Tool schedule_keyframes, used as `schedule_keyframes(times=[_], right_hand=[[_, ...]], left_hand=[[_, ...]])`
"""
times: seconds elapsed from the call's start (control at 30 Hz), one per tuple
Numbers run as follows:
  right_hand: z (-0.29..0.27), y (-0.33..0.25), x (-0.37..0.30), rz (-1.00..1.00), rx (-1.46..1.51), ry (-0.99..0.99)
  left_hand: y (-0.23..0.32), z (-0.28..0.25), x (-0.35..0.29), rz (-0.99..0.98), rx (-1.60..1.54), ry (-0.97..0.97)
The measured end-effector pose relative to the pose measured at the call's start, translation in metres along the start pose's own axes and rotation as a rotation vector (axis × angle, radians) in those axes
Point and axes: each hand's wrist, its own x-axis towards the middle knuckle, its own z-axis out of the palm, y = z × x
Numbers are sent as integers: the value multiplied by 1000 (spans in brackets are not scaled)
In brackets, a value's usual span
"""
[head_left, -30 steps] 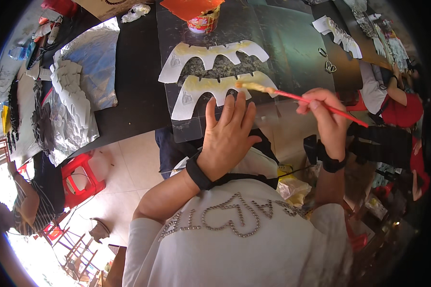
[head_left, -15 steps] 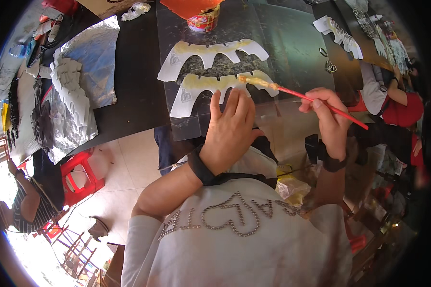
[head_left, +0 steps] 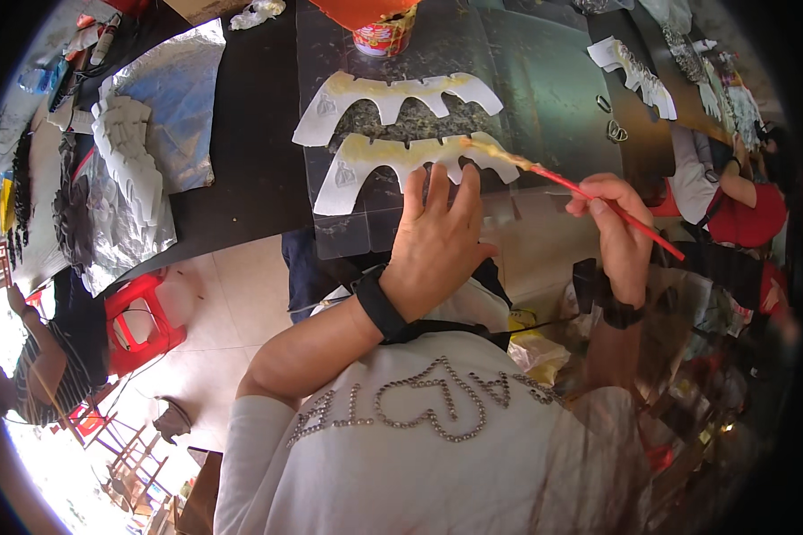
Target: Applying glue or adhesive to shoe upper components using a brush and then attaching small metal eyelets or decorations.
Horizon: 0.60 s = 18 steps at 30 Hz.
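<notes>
My left hand [head_left: 439,241] has its fingers spread, with the fingertips at the lower edge of a white cut-out piece [head_left: 357,160] that has scalloped, notched edges. In my right hand [head_left: 623,234] is a thin brush [head_left: 558,179] with a red handle, held like a pen. Its tip, coated in yellowish paste, lies over the upper right part of that piece. A second, similar white piece [head_left: 321,116] lies just beyond it. Yellowish smears run along the upper edges of both. Behind them stands a red printed tub [head_left: 384,37], partly covered by an orange sheet [head_left: 357,9].
The pieces lie on a dark, smeared board [head_left: 526,80]. To the left, a stack of white cut pieces [head_left: 125,147] rests on silvery sheeting [head_left: 183,107]. More white pieces [head_left: 633,76] and small metal rings [head_left: 614,131] lie right. Red stools [head_left: 143,325] and other people are nearby.
The brush tip has shifted slightly right along the near piece. My left fingers have spread wider and drawn a little toward me, to the right.
</notes>
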Motion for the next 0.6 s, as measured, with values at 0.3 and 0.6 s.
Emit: schedule_keyframes(times=[0.3, 0.6], right_hand=[[-12, 10, -4, 110, 71, 141], [-19, 6, -4, 13, -20, -19]], left_hand=[[9, 8, 6, 33, 14, 36], [12, 9, 6, 15, 3, 20]])
